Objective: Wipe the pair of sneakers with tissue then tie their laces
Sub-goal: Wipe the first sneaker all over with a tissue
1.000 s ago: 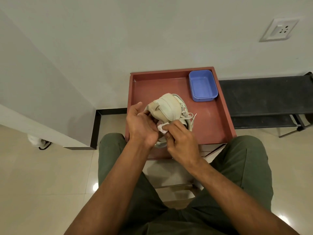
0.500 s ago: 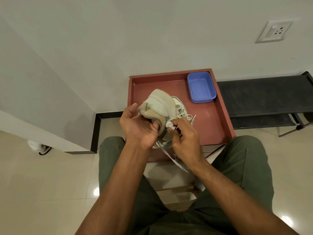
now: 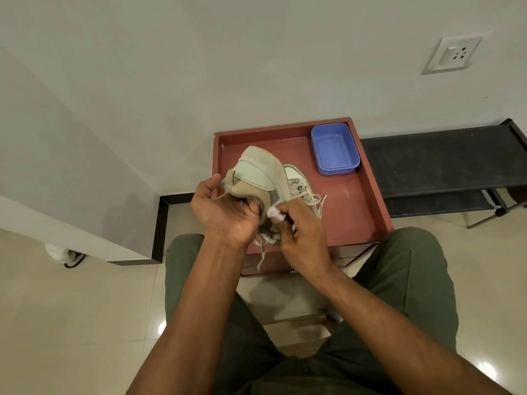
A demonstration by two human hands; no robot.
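olive-green trousers (image 3: 405, 280) on this person, plain cloth creasing softly over both thighs and bunching a little at the lap. both forearms bare right down to the wrists, no sleeve showing anywhere in view. the left hand (image 3: 225, 212) and the right hand (image 3: 302, 238) are bare too, no watch, no ring, no glove on either.

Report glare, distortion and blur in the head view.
Head view: ceiling-light glare spots on the glossy floor tiles; wide-angle lens bends the wall and the bench edges outward; soft shadow left of the red tray; the held sneaker, tissue and both hands stay reasonably sharp.
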